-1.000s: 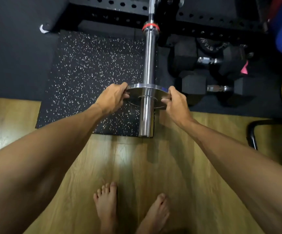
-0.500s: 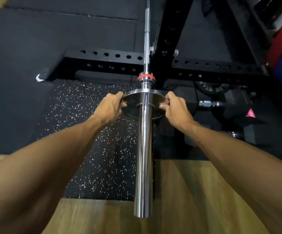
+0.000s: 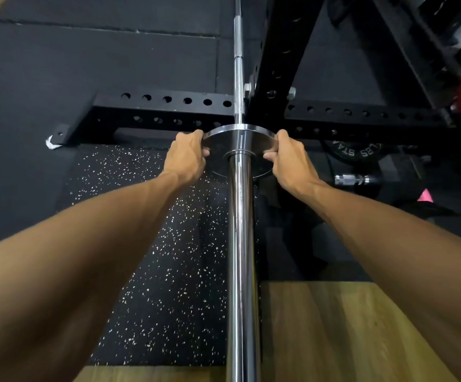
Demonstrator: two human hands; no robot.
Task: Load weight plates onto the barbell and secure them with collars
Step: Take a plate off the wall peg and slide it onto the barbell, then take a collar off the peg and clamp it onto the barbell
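Observation:
A small chrome weight plate (image 3: 251, 130) sits on the barbell's chrome sleeve (image 3: 242, 244), far up the sleeve at its inner end. My left hand (image 3: 186, 158) grips the plate's left rim. On the opposite rim my right hand (image 3: 291, 161) holds the same plate. The sleeve runs from the bottom of the view up to the plate, and the thinner bar shaft (image 3: 238, 64) continues beyond it. The plate hides the red ring at the sleeve's collar. No collar is in view.
The black perforated rack base (image 3: 168, 111) and upright (image 3: 281, 51) stand just behind the plate. A black plate (image 3: 353, 151) and dumbbells (image 3: 350, 180) lie on the floor to the right. A speckled rubber mat (image 3: 174, 244) and wooden floor (image 3: 334, 326) lie below.
Both hands have pushed the plate farther along the sleeve toward the rack, until it covers the red ring. My head has moved forward, so the sleeve's end has left the view.

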